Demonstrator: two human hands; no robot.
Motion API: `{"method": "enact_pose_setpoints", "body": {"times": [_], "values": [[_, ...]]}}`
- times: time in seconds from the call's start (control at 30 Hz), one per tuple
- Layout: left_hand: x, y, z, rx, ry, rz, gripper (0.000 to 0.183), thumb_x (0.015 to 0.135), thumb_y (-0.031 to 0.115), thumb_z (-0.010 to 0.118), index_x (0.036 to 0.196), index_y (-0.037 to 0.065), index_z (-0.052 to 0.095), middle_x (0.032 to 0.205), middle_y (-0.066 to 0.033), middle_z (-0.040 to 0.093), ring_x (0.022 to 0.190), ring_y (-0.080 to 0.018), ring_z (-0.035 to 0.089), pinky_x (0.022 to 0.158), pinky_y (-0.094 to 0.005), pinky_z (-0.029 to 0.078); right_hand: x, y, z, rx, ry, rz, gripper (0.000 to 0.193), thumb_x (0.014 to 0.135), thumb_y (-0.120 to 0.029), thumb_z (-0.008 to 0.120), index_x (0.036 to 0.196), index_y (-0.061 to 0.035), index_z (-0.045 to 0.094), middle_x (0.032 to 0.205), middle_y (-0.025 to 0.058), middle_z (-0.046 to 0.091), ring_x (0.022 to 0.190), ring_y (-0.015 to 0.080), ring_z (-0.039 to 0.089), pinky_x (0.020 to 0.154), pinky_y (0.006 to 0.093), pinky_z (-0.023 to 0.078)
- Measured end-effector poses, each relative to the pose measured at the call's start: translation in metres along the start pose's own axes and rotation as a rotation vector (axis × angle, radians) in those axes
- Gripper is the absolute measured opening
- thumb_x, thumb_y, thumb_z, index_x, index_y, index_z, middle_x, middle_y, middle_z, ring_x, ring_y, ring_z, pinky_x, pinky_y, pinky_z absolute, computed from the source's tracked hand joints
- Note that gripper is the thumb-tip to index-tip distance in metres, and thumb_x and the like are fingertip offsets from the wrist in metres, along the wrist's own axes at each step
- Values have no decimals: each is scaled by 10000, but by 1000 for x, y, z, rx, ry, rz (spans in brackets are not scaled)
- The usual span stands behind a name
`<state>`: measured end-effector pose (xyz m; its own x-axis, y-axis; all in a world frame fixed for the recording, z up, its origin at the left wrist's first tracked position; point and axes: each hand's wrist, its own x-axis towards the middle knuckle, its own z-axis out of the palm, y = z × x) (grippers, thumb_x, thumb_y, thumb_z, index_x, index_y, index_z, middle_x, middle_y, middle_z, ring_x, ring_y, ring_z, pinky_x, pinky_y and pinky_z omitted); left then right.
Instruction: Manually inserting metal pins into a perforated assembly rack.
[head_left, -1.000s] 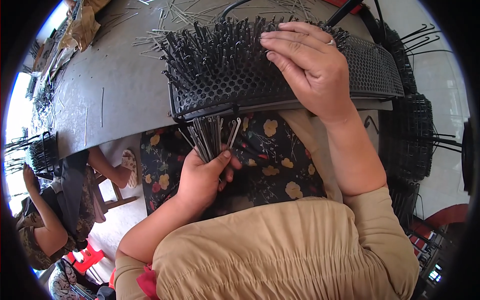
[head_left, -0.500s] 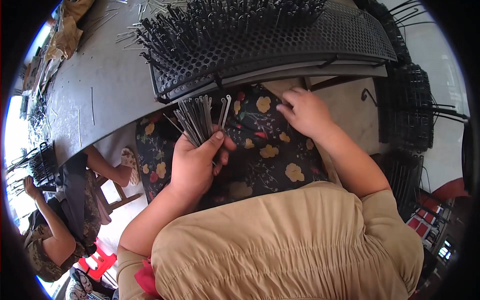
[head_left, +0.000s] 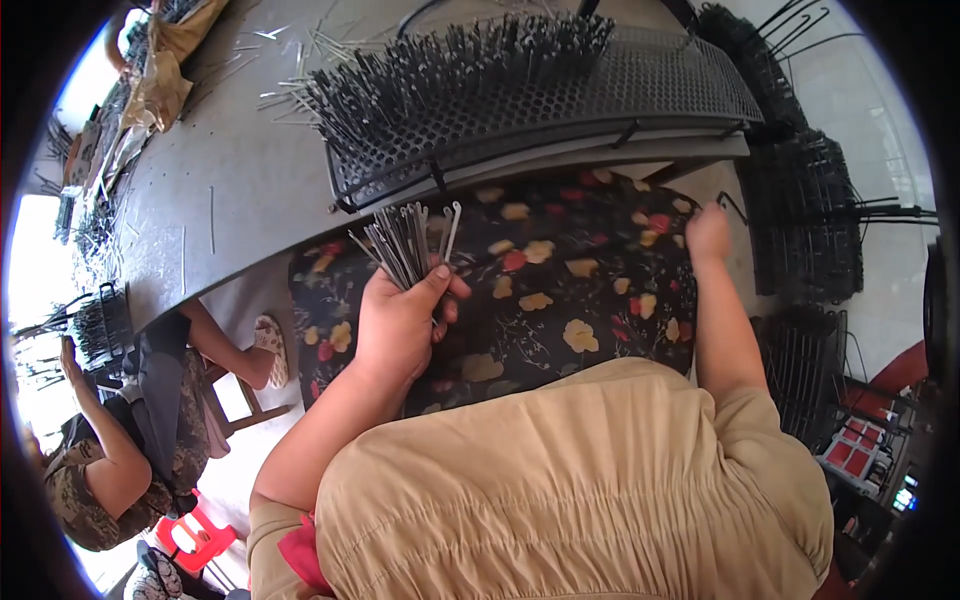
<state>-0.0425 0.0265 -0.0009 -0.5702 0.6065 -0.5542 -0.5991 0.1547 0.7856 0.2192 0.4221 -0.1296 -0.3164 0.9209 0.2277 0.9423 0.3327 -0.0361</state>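
Note:
My left hand point(head_left: 398, 318) is closed round a bundle of thin metal rods point(head_left: 405, 245) with small looped ends, held upright above my lap. A couple of the rods stand apart from the rest, near the thumb. Across my lap lies a dark floral cloth point(head_left: 535, 300) with yellow and red flowers. At its far right corner my right hand point(head_left: 709, 235) is closed on the cloth's edge; the fingertips are mostly hidden. On the table ahead, a black perforated metal rack point(head_left: 670, 85) carries a dense mass of dark looped rods point(head_left: 460, 80).
The grey table point(head_left: 240, 200) curves round ahead and left, with loose rods and crumpled brown paper point(head_left: 165, 85) on it. Black wire racks point(head_left: 800, 215) stack up at the right, one hook sticking out near my right hand. A co-worker's arm point(head_left: 110, 430) is at the left beside a red stool point(head_left: 195, 535).
My right hand has moved right and the floral cloth has spread wider with it. My left hand still holds the rods. The view has shifted slightly.

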Motion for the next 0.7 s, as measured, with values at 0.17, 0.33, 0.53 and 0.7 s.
{"method": "enact_pose_setpoints", "body": {"times": [0.17,0.33,0.53,0.7], "values": [[-11,7,1,-8,18,-13,34,955,74,568,980,54,558,790,-68,656,567,-94,552,419,-210,389,1,-59,-56,-256,-601,-301,293,853,-302,680,991,-44,691,985,223,678,906,402,654,792,475,531],[-4,15,13,-61,12,-3,43,954,91,575,970,51,569,807,-67,661,587,-99,559,424,-217,394,-63,-175,-115,1162,-750,-408,183,895,-98,691,1062,-38,649,891,6,666,744,67,610,621,206,490],[15,33,41,-119,-136,-30,88,959,124,580,995,47,605,837,-59,670,637,-104,581,458,-239,427,-76,-233,-161,1583,-1163,-442,126,902,-25,665,1021,10,641,928,60,679,809,101,641,688,242,523],[18,36,56,-165,-132,-37,104,964,131,582,1025,52,611,881,-75,692,655,-120,610,452,-236,431,-71,-238,-170,1585,-1154,-414,38,910,-3,642,938,22,646,878,67,680,764,105,641,681,241,526]]}}
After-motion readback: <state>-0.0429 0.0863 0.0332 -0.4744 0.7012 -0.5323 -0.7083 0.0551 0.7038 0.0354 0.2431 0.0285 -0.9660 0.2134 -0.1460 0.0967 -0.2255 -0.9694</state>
